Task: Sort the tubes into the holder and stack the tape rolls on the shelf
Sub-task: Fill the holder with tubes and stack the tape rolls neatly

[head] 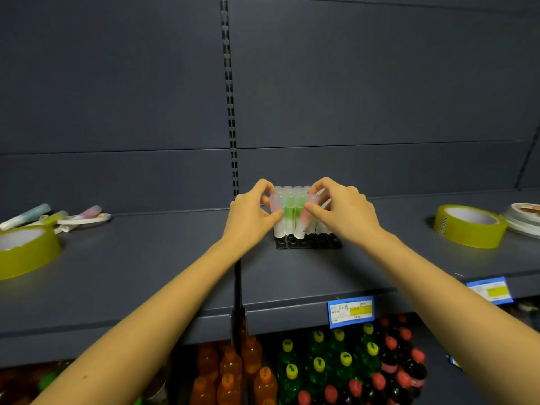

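A black holder (306, 242) stands on the grey shelf (175, 258) with several frosted tubes upright in it; a green one (290, 209) shows in the front row. My left hand (251, 214) pinches a pink tube (276, 210) at the row's left end. My right hand (342, 209) pinches a red-pink tube (305, 217), tilted over the holder's front. Loose tubes (29, 214) lie at the far left. A yellow-green tape roll (26, 249) lies left, another yellow-green roll (470, 226) right.
A thin white tape roll (84, 220) lies by the loose tubes. A flat white roll stack (526, 219) sits at the right edge. Blue price tags (350, 311) hang on the shelf lip. Drink bottles (321, 366) fill the shelf below.
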